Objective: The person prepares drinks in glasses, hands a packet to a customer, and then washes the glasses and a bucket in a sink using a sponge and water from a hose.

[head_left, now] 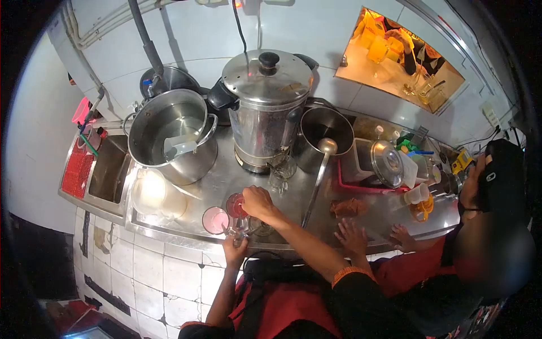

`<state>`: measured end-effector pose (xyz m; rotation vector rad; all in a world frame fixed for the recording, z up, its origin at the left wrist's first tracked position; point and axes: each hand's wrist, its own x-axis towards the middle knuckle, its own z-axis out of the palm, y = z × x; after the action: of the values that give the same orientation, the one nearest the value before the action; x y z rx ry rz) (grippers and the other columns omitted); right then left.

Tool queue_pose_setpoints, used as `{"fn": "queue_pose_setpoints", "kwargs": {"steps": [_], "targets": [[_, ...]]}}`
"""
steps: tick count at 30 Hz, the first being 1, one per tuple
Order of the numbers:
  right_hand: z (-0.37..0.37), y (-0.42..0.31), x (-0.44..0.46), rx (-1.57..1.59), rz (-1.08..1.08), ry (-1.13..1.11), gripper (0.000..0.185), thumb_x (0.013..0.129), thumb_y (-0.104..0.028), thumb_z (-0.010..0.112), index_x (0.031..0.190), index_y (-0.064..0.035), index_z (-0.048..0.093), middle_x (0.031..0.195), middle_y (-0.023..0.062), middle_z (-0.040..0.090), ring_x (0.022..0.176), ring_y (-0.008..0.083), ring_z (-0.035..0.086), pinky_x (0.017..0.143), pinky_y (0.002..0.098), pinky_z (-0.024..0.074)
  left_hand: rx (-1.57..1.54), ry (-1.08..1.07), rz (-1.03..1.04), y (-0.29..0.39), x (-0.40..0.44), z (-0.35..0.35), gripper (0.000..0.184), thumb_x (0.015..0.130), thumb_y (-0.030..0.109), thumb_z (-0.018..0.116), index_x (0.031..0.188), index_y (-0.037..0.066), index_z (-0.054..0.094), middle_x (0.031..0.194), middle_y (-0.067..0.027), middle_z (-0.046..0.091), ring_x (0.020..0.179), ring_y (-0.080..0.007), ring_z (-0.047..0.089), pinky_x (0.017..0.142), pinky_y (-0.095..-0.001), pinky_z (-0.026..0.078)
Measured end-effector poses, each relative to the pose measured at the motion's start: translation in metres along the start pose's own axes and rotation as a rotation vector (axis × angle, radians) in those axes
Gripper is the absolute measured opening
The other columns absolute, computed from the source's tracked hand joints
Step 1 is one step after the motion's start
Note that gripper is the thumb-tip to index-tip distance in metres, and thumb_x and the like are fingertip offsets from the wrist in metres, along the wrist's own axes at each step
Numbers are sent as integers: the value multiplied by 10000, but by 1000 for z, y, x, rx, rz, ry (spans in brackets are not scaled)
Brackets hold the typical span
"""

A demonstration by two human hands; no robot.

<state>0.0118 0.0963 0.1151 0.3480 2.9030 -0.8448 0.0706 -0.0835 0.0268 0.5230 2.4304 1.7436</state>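
Observation:
My right hand (257, 204) is closed in a pinch at the rim of a glass of red liquid (235, 205). What its fingers hold, if anything, is hidden. Lower down, at the counter's front edge, my left hand (234, 250) is closed around the handle of a clear glass mug (239, 225). Beside that mug stands a glass of pale pink liquid (215, 220). More clear glass mugs (280, 174) are grouped beneath the big steel urn (265, 130). Another glass piece is partly covered by my right wrist.
On the left are a large steel pot (172, 135), a whitish container (158, 195) and a sink (110, 169). A long ladle (317, 181) leans from a second pot (327, 127). At right, a co-worker's hands (353, 237) rest on the counter by a brown packet (348, 208) and red tray (367, 188).

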Motion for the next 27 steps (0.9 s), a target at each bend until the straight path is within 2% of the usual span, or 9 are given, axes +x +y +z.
{"fn": "queue_pose_setpoints", "kwargs": {"steps": [5,7,11,15,17,21,24,26,27], "targets": [[-46,-30,-3,63,-61,125,161,656,-113,596,725,27,634,788,237,613,769,386,608,726,457,478,170,140,258,-38,-6,12,263,682,69,691,916,12,586,829,-140,632,764,-258,611,684,-338,469],[-56,-34,-1,57,-133,229,154,655,-120,584,659,26,633,688,243,600,715,382,618,676,463,489,54,-114,-163,-7,2,-1,270,673,56,702,913,15,584,859,-116,620,837,-223,591,756,-327,464],[-99,-53,-24,153,-172,391,171,727,-110,534,665,37,596,690,233,592,718,377,611,666,451,479,164,-657,-293,-5,30,-13,316,687,189,736,901,10,589,810,-103,607,761,-178,575,724,-316,466],[-137,-42,-56,171,-137,388,189,762,-128,523,673,30,576,684,223,581,689,377,597,647,463,468,117,-667,-355,-28,27,-7,365,691,275,742,889,12,586,814,-119,606,760,-240,581,712,-352,466],[-150,-23,-76,168,-135,440,213,769,-148,538,652,29,563,649,227,560,652,378,583,609,454,450,111,-390,-120,-89,17,9,397,719,350,714,907,24,589,832,-127,603,763,-285,568,715,-382,459],[-185,16,-122,172,-15,319,196,748,-161,558,662,14,569,628,219,545,634,367,580,582,431,426,447,-360,142,-17,26,17,325,818,283,605,1069,80,578,1006,-136,591,935,-298,555,811,-399,440],[-182,53,-142,99,160,313,185,733,-171,572,685,6,594,661,217,564,641,365,583,587,426,429,491,-488,-9,-41,49,39,314,843,213,561,1135,101,544,1108,-127,559,1014,-312,513,846,-437,415],[-181,60,-154,66,195,290,197,728,-179,577,694,13,602,668,222,567,643,368,583,589,425,430,828,-61,608,-85,53,61,309,863,218,529,1151,105,532,1161,-123,532,1035,-317,491,861,-443,404],[-178,63,-156,30,221,281,210,724,-186,582,704,21,610,675,228,570,645,371,582,592,424,432,892,-49,559,-94,55,70,308,870,232,516,1149,100,533,1167,-125,531,1037,-316,497,854,-439,404]]}}
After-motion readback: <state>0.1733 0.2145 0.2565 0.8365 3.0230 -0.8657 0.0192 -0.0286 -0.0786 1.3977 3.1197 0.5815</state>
